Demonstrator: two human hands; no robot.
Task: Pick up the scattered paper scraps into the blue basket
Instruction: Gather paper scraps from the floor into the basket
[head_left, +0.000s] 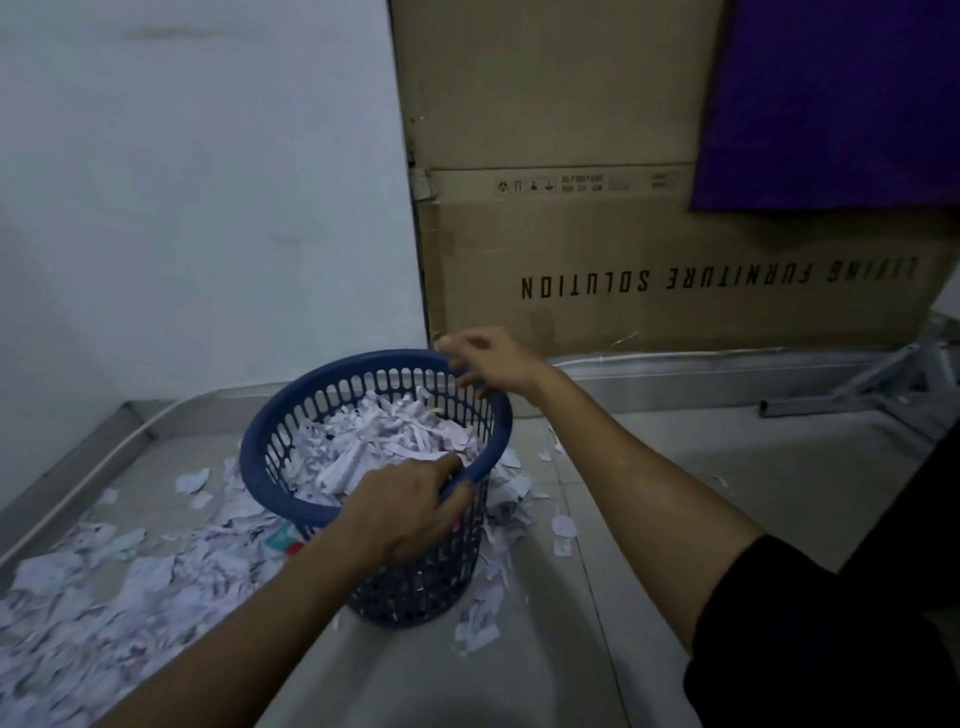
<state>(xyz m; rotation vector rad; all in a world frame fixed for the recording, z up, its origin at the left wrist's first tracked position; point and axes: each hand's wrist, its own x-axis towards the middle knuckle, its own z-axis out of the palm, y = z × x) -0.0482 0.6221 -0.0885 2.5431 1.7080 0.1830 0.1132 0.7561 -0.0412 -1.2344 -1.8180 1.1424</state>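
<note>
Basket (291, 441) stands on the bench (727, 493), tilted slightly, already heaped with scraps (374, 447) up to about rim level. Both hands are on its rim.

Left hand (400, 514): grip is closed around the near rim, thumb inside, fingers curled over the outside wall. Right hand (488, 364): rests on the far rim, fingers curled over the edge; grasp looks lighter, more a steadying hold than a clench.

Loose scraps (104, 582) are not yet collected: a large drift lies left of the basket, reaching the bench's raised edge, and smaller bits lie against the basket's foot and just right of it. A cardboard box (623, 234) stands behind, with a purple cloth (831, 104) hanging over its upper right.

Step in hand, as judged: repositioning or steadying the basket, not gathering. Neither hand holds paper.

Next move likely calls for: setting the basket upright beside the left drift, freeing at least 1 hand, then scooping handfuls. The fill is high, so pressing the contents down first may be needed, or new scraps could spill over the rim.
</note>
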